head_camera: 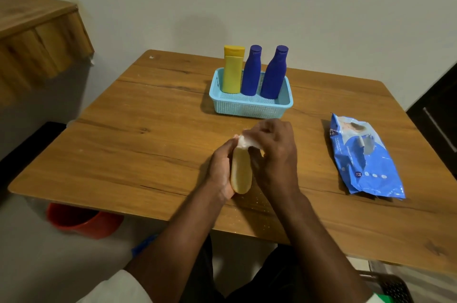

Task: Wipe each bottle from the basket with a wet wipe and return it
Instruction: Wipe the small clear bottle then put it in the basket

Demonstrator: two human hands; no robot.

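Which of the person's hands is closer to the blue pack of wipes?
Right. The right hand is just left of the wipes pack; the left hand, holding the beige bottle, is farther left.

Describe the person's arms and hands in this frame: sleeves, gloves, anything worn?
Both hands are bare: no gloves, and no rings, watch or bands that I can make out on the left hand or right hand. Forearms are uncovered up to the frame's lower edge. A white sleeve shows on the left upper arm at bottom left. The right arm's sleeve is barely in view.
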